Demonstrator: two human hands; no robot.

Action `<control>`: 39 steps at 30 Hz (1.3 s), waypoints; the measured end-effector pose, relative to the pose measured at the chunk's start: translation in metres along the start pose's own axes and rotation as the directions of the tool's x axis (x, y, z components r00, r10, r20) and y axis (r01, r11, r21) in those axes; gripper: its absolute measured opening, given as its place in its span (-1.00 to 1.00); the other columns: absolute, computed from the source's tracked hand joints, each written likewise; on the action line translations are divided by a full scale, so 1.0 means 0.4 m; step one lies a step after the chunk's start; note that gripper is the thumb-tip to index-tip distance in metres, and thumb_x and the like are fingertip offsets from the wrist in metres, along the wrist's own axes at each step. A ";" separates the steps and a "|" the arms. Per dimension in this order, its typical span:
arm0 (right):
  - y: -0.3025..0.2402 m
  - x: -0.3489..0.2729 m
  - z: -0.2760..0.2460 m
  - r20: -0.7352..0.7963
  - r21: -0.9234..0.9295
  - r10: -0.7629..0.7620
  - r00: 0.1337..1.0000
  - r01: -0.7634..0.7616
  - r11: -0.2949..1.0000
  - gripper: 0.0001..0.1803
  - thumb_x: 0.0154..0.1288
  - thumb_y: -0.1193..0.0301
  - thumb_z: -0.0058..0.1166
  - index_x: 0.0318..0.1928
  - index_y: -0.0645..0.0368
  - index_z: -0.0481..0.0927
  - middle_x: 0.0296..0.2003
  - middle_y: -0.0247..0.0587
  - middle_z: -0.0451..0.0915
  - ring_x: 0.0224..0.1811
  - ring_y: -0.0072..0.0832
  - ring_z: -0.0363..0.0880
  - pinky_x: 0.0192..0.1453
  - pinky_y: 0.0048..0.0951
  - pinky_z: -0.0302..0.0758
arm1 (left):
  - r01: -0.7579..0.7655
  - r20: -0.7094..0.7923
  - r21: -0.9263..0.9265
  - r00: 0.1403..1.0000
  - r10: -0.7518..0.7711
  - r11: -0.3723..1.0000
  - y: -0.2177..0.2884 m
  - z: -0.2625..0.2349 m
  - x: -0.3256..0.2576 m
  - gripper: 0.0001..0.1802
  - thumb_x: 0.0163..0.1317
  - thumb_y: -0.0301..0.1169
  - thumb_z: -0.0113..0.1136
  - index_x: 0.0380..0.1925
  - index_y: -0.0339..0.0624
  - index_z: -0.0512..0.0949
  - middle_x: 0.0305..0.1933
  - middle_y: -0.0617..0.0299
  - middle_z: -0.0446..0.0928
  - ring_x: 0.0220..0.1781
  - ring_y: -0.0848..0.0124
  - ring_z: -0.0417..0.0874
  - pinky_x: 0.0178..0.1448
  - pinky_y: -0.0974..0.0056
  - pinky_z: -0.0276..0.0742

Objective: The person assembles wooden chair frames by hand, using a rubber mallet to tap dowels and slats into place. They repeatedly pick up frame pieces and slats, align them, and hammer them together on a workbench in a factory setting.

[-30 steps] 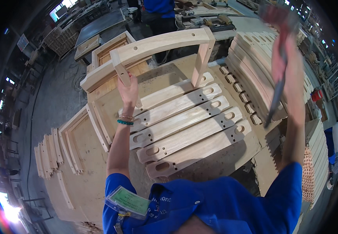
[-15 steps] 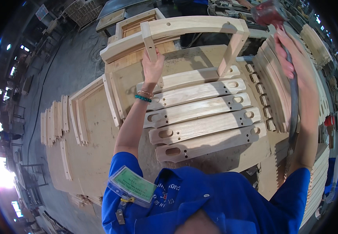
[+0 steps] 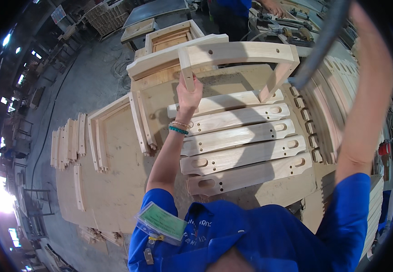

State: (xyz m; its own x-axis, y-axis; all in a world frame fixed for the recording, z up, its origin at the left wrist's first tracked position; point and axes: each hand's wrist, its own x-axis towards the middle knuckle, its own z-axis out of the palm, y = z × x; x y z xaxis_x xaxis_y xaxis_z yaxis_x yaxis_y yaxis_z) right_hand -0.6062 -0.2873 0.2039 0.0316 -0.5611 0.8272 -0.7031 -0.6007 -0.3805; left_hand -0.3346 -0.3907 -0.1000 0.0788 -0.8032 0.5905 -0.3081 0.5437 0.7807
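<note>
Gripping wooden frame, left hand

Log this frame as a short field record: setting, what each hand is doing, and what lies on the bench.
Setting: wood workshop, bench covered in cut parts
Left hand: grips one leg of an upright U-shaped wooden frame
Right hand: raised out of view at the top edge; a dark tool handle comes down from it
On bench: row of flat slotted boards beside the left forearm
Left of bench: small slats laid side by side
Other: another person's hand at a far bench
</note>
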 end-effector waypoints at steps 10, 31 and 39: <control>-0.034 -0.447 0.201 0.741 0.065 0.269 0.615 -0.465 0.883 -0.48 0.42 -0.01 -0.13 -0.14 0.26 0.51 -0.40 -0.04 0.60 -0.36 -0.27 0.63 -0.30 -0.30 0.50 | 0.048 -0.033 -0.062 0.998 -0.051 0.997 -0.009 0.014 -0.018 -0.76 0.08 -0.44 0.12 -0.22 -0.23 0.41 -0.43 0.12 0.48 -0.38 0.28 0.55 -0.17 0.23 0.50; 0.171 -0.484 0.430 0.629 -0.323 -0.180 0.757 0.465 0.824 -0.42 0.00 0.31 0.27 0.10 0.04 0.46 -0.03 -0.05 0.52 -0.02 -0.08 0.52 0.08 -0.06 0.41 | 0.611 0.340 -0.448 0.791 -0.508 0.652 -0.060 -0.224 0.282 -0.80 0.10 -0.38 0.22 -0.32 -0.08 0.39 -0.50 0.35 0.38 -0.55 0.55 0.42 -0.48 0.40 0.42; 0.283 -0.161 0.859 0.825 -0.024 -0.222 0.520 0.424 0.905 -0.63 0.00 0.32 0.24 -0.12 -0.04 0.51 -0.21 -0.16 0.61 -0.08 -0.18 0.58 -0.05 -0.12 0.46 | 0.442 -0.375 0.474 0.884 -0.280 0.762 -0.170 -0.820 0.234 0.07 0.08 0.08 0.30 0.36 -0.44 0.04 0.37 -0.28 0.17 0.42 0.01 0.23 0.41 0.08 0.22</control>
State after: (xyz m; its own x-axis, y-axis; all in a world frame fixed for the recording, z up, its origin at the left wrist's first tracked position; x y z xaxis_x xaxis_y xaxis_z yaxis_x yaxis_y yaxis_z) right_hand -0.4437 -0.5150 -0.0348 0.7585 -0.6282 0.1734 -0.6399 -0.7683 0.0162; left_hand 0.0045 -0.4231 -0.0305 0.5114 -0.7707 0.3801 -0.6490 -0.0565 0.7587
